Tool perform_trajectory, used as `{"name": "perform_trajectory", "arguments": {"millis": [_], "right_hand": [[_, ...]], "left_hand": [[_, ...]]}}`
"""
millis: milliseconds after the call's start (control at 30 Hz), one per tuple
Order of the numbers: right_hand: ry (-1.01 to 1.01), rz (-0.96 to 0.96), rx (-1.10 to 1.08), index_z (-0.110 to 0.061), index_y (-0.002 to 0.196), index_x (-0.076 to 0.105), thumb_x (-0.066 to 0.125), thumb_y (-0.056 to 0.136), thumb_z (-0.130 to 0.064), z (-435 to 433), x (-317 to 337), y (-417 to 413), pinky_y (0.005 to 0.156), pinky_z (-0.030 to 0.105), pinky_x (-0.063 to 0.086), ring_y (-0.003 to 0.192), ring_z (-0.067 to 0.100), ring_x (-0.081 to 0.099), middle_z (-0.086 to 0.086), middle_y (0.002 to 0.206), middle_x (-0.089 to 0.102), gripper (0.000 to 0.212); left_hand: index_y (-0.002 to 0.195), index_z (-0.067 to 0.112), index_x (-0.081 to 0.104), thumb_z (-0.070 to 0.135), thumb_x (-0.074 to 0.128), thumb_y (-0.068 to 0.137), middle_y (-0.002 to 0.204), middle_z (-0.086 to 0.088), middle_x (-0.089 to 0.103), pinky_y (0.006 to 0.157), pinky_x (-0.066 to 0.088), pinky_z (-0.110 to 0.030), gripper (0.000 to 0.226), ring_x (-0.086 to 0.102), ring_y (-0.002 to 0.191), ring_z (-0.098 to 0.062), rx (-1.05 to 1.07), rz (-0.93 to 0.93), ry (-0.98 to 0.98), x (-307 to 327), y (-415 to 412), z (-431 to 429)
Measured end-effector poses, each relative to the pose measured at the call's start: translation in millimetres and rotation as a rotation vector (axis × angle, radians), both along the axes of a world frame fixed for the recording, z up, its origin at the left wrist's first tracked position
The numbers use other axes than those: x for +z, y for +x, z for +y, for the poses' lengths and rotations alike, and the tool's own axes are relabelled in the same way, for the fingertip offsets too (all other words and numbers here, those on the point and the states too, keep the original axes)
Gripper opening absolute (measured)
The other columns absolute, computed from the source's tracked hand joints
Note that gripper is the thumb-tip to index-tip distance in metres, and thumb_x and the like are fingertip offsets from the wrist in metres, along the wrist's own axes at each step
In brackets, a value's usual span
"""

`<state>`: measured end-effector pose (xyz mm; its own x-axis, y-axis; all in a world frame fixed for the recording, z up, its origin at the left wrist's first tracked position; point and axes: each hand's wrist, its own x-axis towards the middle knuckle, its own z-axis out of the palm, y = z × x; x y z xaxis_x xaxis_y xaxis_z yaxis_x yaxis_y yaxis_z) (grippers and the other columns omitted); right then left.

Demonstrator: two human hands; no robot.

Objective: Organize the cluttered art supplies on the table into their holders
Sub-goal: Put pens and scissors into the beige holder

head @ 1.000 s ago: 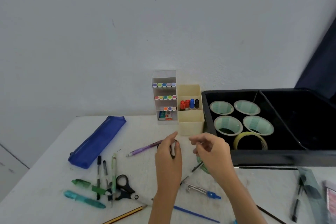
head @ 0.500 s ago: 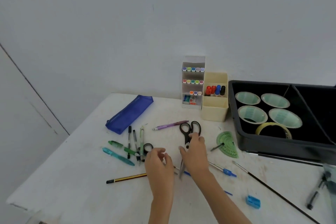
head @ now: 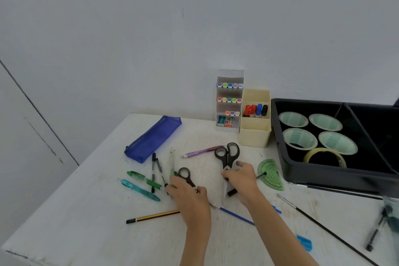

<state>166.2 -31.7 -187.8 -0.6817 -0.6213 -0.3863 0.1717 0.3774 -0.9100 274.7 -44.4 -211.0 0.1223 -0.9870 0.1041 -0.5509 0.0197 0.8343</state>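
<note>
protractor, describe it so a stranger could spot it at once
Find the black tray on the right of the table. Just off its near left corner lies the protractor, flat. It is the only green, see-through half-disc there.

On the white table [head: 75,218], black scissors [head: 227,154] are gripped near the blades by the right hand [head: 243,180]; a second scissors [head: 184,174] is partly covered by the left hand [head: 189,193].

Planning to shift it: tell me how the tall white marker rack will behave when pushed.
The marker rack stands tall and narrow, so a high push would probably tip it. Its thin walls and small markers suggest it is light. The cream pen holder close beside it may brace that side.
</note>
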Motion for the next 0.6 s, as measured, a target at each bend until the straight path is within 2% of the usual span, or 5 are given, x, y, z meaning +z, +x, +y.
{"name": "perform_trajectory", "arguments": {"millis": [67,200,367,467,600], "right_hand": [[-0.007,-0.085,-0.002,-0.001,0.133,0.045,0.067,0.082,-0.002,-1.5,0.8,-3.6,0.078,0.027,0.047,0.085,0.017,0.055,0.012,0.102,0.061,0.055],[-0.051,-0.141,0.033,0.001,0.107,0.061,0.058,0.087,0.003,0.5,9.7,-9.9,0.051,0.021,0.036,0.060,0.012,0.044,0.007,0.073,0.055,0.020],[-0.087,-0.071,0.102,-0.006,0.102,0.061,0.059,0.086,-0.001,3.8,20.0,-12.2,0.055,0.024,0.040,0.068,0.014,0.051,0.009,0.082,0.061,0.016],[-0.188,-0.036,0.072,-0.008,0.096,0.064,0.059,0.091,-0.018,3.3,30.5,-14.9,0.054,0.024,0.043,0.067,0.015,0.055,0.009,0.079,0.067,0.013],[-0.263,0.204,-0.008,-0.005,0.082,0.061,0.054,0.094,-0.024,3.2,52.7,-25.7,0.046,0.019,0.041,0.058,0.017,0.052,0.017,0.081,0.068,0.023]], "left_hand": [[0.102,0.007,0.038,-0.002,0.074,0.071,0.096,-0.015,0.048,0.049,0.035,-0.015,0.047,0.048,0.068,-0.017,-0.007,0.113,0.034,4.1,1.3,-2.4],[0.112,0.007,0.043,-0.002,0.068,0.079,0.074,-0.003,0.056,0.049,0.041,-0.013,0.043,0.054,0.062,-0.006,-0.043,0.368,0.110,16.5,-1.4,-7.6],[0.118,0.005,0.059,0.007,0.067,0.083,0.088,-0.004,0.067,0.071,0.046,-0.019,0.036,0.063,0.082,-0.015,-0.179,0.667,0.346,31.3,-9.2,-16.7],[0.098,0.014,0.069,0.010,0.066,0.085,0.084,0.001,0.071,0.068,0.046,-0.014,0.014,0.066,0.083,-0.011,-0.343,0.688,0.332,38.5,-16.4,-20.8],[0.109,0.014,0.064,0.016,0.065,0.086,0.101,0.001,0.069,0.075,0.046,-0.012,0.023,0.063,0.095,-0.007,-0.480,0.635,0.253,50.1,-34.6,-26.3]]}}
